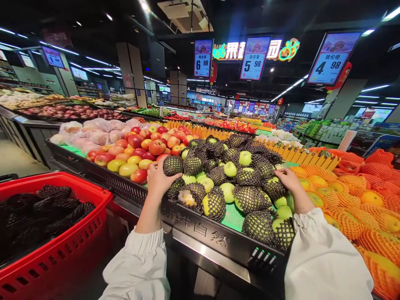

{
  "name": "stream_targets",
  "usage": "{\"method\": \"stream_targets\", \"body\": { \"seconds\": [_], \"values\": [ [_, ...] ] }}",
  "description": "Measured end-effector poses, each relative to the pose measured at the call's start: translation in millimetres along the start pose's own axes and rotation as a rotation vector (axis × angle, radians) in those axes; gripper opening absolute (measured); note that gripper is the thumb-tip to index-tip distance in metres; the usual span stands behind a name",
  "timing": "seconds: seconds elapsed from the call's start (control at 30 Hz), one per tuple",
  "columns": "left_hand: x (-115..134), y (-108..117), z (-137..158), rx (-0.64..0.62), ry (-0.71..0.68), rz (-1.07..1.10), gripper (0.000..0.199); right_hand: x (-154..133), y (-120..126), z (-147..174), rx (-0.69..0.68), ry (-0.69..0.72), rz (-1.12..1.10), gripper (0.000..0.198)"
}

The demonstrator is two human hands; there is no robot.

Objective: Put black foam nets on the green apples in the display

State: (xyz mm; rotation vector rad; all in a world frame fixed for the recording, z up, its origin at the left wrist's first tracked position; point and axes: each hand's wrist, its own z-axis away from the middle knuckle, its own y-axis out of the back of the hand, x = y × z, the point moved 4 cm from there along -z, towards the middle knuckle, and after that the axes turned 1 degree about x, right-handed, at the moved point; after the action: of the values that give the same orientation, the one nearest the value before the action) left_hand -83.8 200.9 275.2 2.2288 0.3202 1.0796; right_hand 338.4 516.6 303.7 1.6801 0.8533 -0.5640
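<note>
Green apples, many in black foam nets, are heaped in a black display crate (200, 229) in front of me. My left hand (160, 178) is at the heap's left edge, thumb and fingers closed around a netted green apple (173, 166). On the right side of the heap, my right hand (290, 183) curls its fingers against another netted green apple (273, 188); its thumb is hidden. Between the hands lie bare green apples (230, 169) and more netted ones. One netted fruit (187, 197) near the front shows a brownish, pale patch.
At the lower left stands a red basket (62, 241) holding black foam nets (46, 208). Red and yellow apples (150, 146) lie left of the heap, with bagged fruit (100, 132) beyond. Oranges in orange nets (353, 204) fill the right. Price screens (255, 58) hang overhead.
</note>
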Motion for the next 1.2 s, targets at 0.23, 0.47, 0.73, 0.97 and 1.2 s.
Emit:
{"method": "stream_targets", "body": {
  "seconds": [0.23,0.47,0.73,0.97,1.2],
  "values": [
    [8.2,13.5,-4.1,-0.163,-0.062,-0.073,0.091,-4.4,0.2,2.1,0.003,0.006,0.024,0.027],
    [49.2,16.3,16.7,0.028,-0.414,0.14,0.069,-7.4,2.1,6.1,0.021,0.009,0.024,0.023],
    [127.7,1.0,9.4,-0.25,-0.67,0.069,0.048,-9.0,0.9,6.7,0.028,0.006,0.002,0.021],
    [178.2,-51.0,-31.2,-0.424,-0.501,-0.286,0.04,-8.1,2.1,7.8,0.081,0.034,-0.089,0.023],
    [186.0,-31.4,-30.2,-0.008,-0.547,0.178,0.045,-8.1,5.1,2.3,0.259,0.096,-0.261,0.035]
  ]
}}
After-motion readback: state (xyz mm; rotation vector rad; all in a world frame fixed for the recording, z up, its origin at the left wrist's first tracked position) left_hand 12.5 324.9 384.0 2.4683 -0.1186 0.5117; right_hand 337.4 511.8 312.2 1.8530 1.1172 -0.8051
